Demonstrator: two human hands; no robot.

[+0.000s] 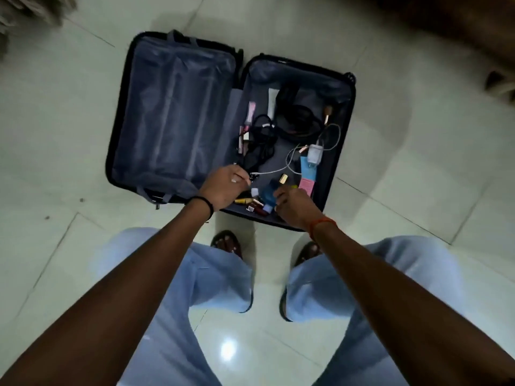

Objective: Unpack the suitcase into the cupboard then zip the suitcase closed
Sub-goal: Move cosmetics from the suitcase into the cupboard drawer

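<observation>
On the pale tiled floor [390,121] the suitcase [178,112] lies open. Your left hand [225,185] pinches something small, your right hand [292,204] curls among the toiletries — contents unclear. Gather the blue bottle [270,193] and neighbours together, cables [262,140] last.

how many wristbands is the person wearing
2. A black wristband sits on the left wrist, near the suitcase's front edge. An orange wristband sits on the right wrist, over the suitcase's near right corner. None seems hidden.
</observation>
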